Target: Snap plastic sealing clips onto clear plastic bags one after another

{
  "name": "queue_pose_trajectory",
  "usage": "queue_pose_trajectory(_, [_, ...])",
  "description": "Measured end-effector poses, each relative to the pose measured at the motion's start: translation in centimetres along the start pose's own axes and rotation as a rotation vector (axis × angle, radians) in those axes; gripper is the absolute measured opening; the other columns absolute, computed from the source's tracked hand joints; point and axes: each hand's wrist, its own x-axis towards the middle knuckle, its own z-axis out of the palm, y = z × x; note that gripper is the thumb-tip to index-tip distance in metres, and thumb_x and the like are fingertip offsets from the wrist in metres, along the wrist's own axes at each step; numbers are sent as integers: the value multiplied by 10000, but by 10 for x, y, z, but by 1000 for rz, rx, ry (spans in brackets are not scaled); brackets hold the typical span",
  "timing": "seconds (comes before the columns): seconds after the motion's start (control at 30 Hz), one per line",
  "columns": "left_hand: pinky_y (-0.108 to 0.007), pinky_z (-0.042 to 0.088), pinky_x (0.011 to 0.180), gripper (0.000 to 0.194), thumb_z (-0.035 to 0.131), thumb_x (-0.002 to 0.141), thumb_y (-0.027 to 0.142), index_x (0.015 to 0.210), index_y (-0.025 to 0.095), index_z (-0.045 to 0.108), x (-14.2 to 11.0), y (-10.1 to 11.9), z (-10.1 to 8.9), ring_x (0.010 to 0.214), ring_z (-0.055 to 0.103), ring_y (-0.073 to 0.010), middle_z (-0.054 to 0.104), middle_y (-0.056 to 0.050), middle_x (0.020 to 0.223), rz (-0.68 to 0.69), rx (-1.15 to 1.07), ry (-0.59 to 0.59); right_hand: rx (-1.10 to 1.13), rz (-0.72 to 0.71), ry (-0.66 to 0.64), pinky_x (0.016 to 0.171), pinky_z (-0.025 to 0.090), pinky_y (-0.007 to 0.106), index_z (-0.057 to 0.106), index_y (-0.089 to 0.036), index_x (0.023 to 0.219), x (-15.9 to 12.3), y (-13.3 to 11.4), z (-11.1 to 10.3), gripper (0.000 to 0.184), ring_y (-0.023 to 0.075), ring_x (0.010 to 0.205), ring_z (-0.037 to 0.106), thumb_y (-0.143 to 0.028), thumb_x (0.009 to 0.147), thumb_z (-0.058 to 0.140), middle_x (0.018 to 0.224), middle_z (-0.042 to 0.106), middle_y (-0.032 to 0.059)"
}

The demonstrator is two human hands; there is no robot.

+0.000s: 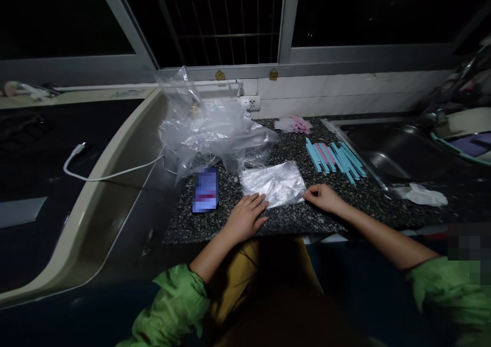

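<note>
A clear plastic bag (274, 180) lies flat and slightly crinkled on the speckled dark countertop (230, 229). Resting on its near left corner is my left hand (247, 216), palm down with the fingers stretched out. My right hand (322, 197) pinches the bag's right edge between thumb and fingers. Beyond my right hand, several light blue strips (347, 163) lie side by side, with a few pink strips (325, 154) among them. A blurred-out blue and purple rectangular item (205, 191) is left of my left hand.
A heap of clear plastic bags (218, 132) stands at the back left. Small pink pieces (300, 125) lie by the tiled wall. The sink (395, 147) is at right, with a crumpled white item (425, 195) at its edge. A white cable (111, 175) crosses on the left.
</note>
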Motion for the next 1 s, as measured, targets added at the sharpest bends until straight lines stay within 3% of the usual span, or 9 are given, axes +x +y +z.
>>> queue_pose_trajectory(0.33, [-434,265,1058,469,351,879,408,1294,203,417,1,-1,1,1279,348,-230,398,-46,1391,-29,42,-61,-188,232,-70,499,277,230,599,-184,557,-8,-13,-18,236,110,493,467,-357,704,537,495,546,-12])
queue_pose_trajectory(0.4, [-432,257,1062,471,363,876,398,1301,201,408,2,0,0,1284,338,-231,390,-46,1396,-32,45,-50,-280,260,-30,505,277,233,603,-193,590,-11,-22,-22,207,122,513,486,-351,710,543,539,575,-7])
queue_pose_trajectory(0.47, [-430,244,1069,466,379,873,376,1303,197,404,5,4,-2,1287,331,-227,385,-49,1400,-3,46,-52,-353,149,88,539,300,238,610,-195,654,-14,-30,-22,198,139,583,519,-346,746,520,627,613,10])
queue_pose_trajectory(0.53, [-426,232,1075,465,387,871,364,1302,192,403,11,10,-2,1293,323,-222,378,-51,1403,55,42,-77,-405,-91,205,616,330,248,625,-185,746,-15,-38,-17,208,159,703,544,-323,798,477,741,639,40])
queue_pose_trajectory(0.63, [-418,224,1079,491,383,869,389,1315,184,382,23,17,1,1304,305,-215,362,-57,1411,129,21,-125,-514,-347,220,705,318,277,645,-178,906,-15,-43,-3,238,186,814,529,-292,840,448,846,641,74])
queue_pose_trajectory(0.83, [-404,249,1068,535,370,868,425,1334,162,349,31,15,8,1305,306,-219,340,-75,1421,115,-10,-195,-696,-299,97,672,259,301,651,-216,1018,-15,-32,3,272,196,790,501,-304,852,455,817,629,76])
queue_pose_trajectory(1.0, [-405,259,1066,516,394,861,411,1320,176,370,27,15,7,1288,337,-218,358,-74,1413,88,-19,-156,-692,-261,158,705,286,298,647,-202,1017,6,-29,-13,287,203,834,505,-309,857,434,856,636,76])
